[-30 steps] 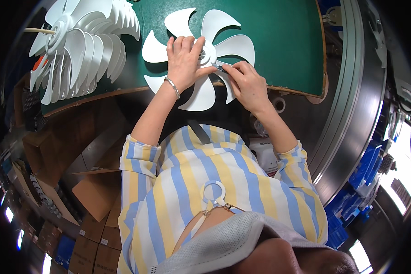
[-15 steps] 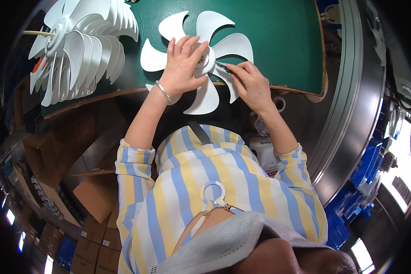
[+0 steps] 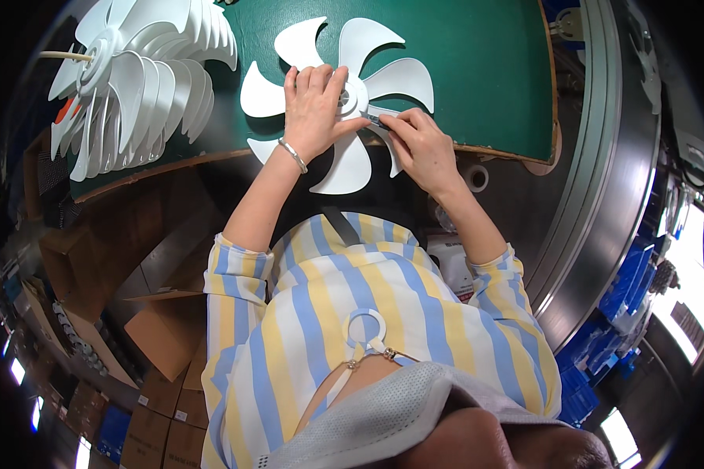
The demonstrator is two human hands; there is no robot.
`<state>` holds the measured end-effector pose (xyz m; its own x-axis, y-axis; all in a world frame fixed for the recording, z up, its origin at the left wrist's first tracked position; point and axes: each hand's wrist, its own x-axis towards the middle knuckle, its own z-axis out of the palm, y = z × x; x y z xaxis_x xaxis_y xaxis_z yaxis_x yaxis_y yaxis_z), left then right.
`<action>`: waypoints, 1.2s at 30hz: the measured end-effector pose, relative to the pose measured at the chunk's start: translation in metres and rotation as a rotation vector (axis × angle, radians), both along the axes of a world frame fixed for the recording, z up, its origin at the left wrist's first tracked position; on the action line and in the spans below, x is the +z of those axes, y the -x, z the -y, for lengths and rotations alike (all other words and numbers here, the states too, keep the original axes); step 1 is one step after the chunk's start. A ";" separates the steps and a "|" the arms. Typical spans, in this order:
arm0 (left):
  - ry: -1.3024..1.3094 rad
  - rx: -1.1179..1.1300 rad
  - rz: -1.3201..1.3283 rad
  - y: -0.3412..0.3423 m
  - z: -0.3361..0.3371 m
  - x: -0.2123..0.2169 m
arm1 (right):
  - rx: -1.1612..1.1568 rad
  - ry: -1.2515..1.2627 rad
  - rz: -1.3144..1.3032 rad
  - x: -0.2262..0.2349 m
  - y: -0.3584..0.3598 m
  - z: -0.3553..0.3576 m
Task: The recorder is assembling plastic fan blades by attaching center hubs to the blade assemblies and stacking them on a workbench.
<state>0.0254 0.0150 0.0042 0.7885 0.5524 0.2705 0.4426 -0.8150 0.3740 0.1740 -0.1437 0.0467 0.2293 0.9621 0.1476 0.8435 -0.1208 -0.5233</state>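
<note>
A white fan blade wheel [image 3: 350, 166] lies on the green tabletop, some of its blades reaching past the near edge. Across its hub rests my left hand [image 3: 313, 113], palm down with the fingers stretched out and the thumb pointing right. Part of the hub is hidden beneath it. My right hand [image 3: 422, 148] is closed in a pinch around a slim dark tool [image 3: 377, 120] that looks like a small knife. Its tip is at the hub's lower right, close to my left thumb and the root of a blade.
A stack of similar white fan wheels [image 3: 145, 86] stands at the left on a pale rod [image 3: 62, 56]. The green table [image 3: 493, 78] has a worn wooden near edge. Metal rails [image 3: 587, 180] run along the right. Cardboard boxes [image 3: 164, 336] lie at the lower left.
The fan wheel has turned slightly under my left hand. My left thumb has shifted right toward the tool, and my right hand has moved a little left and down with it.
</note>
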 end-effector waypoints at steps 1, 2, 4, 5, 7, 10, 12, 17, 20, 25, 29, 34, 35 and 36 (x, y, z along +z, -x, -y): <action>0.000 0.000 0.000 0.000 0.000 0.000 | 0.000 0.000 0.000 0.000 0.000 0.000; -0.003 0.001 0.007 -0.001 0.000 0.000 | -0.004 0.003 0.009 -0.001 0.000 0.000; -0.006 0.003 0.014 -0.001 0.000 -0.001 | -0.007 0.005 0.017 -0.001 0.000 0.000; -0.001 0.004 0.013 -0.001 0.000 -0.001 | -0.011 0.007 0.012 -0.001 0.000 0.000; 0.004 0.004 0.013 -0.001 0.001 -0.001 | -0.016 0.010 0.008 0.000 0.001 0.000; 0.010 0.008 0.015 0.000 0.001 0.001 | -0.052 -0.014 -0.041 0.003 0.000 0.001; 0.070 -0.036 -0.008 0.001 -0.001 0.005 | -0.131 -0.051 -0.035 0.005 -0.004 0.002; 0.084 -0.206 -0.048 0.015 -0.004 0.013 | -0.094 0.014 -0.060 0.004 -0.006 0.007; 0.100 -0.103 0.051 0.009 0.003 0.010 | -0.052 0.035 -0.041 0.002 0.001 0.008; 0.030 0.005 -0.064 0.003 0.004 0.001 | -0.013 0.016 -0.040 -0.001 0.004 0.006; 0.039 -0.014 -0.010 0.003 0.003 0.001 | -0.011 0.016 -0.036 -0.001 0.005 0.005; 0.025 -0.006 -0.001 0.003 0.003 -0.002 | -0.008 0.027 -0.034 0.000 0.005 0.005; 0.024 -0.005 -0.001 0.003 0.003 -0.002 | -0.008 0.024 -0.034 0.000 0.004 0.005; 0.020 -0.009 0.001 0.003 0.003 -0.003 | -0.008 0.024 -0.034 0.000 0.005 0.005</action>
